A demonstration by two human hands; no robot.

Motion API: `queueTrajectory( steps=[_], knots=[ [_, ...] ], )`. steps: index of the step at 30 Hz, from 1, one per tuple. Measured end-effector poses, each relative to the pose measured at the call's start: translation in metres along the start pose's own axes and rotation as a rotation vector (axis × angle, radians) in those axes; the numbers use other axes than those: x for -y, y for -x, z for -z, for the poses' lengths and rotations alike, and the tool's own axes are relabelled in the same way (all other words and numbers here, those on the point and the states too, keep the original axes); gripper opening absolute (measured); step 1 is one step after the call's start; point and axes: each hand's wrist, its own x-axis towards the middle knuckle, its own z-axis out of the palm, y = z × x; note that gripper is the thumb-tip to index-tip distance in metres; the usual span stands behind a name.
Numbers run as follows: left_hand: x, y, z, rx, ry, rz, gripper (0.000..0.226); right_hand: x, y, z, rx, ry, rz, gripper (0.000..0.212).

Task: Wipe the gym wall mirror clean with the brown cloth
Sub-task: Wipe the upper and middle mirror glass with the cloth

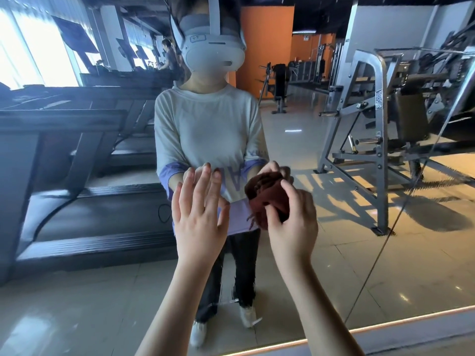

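A bunched brown cloth [267, 201] is gripped in the right hand [291, 222] before the gym wall mirror [334, 253], while the left hand [199, 214] is held open-fingered, empty.

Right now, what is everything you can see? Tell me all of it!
mirror: one, shiny, fills the wall ahead
brown cloth: one, dark brown, bunched up, centre of view
treadmills: at least two, black, left side in the mirror
weight machine: one, grey metal, right side
orange wall: one, orange, far back in the reflection
person's reflection: one, white top with purple cuffs and white headset, centre of the mirror
left hand: one, open with fingers spread, left of the cloth
right hand: one, grips the cloth in front of the mirror
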Motion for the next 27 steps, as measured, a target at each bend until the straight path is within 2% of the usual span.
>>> queueTrajectory(
  steps=[5, 11, 16, 22, 24, 27],
  knots=[
    [0.001, 0.000, 0.001, 0.003, -0.006, -0.003, 0.068, 0.003, -0.043, 0.007, -0.215, -0.111, -0.099, 0.047],
    [0.000, -0.002, 0.001, -0.003, -0.003, 0.006, 0.063, 0.012, -0.043, 0.000, -0.098, -0.016, 0.175, 0.046],
    [-0.004, -0.009, 0.006, -0.009, 0.007, 0.041, 0.065, 0.008, -0.072, 0.011, -0.218, -0.039, 0.049, 0.046],
    [-0.020, -0.030, 0.004, -0.030, 0.052, -0.007, 0.066, 0.015, -0.072, 0.006, -0.090, 0.023, 0.307, 0.046],
    [-0.021, -0.031, -0.003, -0.055, 0.012, -0.001, 0.069, 0.008, -0.089, 0.013, -0.147, 0.032, 0.256, 0.046],
    [-0.021, -0.027, -0.008, -0.082, -0.027, -0.009, 0.070, -0.002, -0.093, 0.017, -0.248, -0.002, 0.058, 0.046]
  ],
)
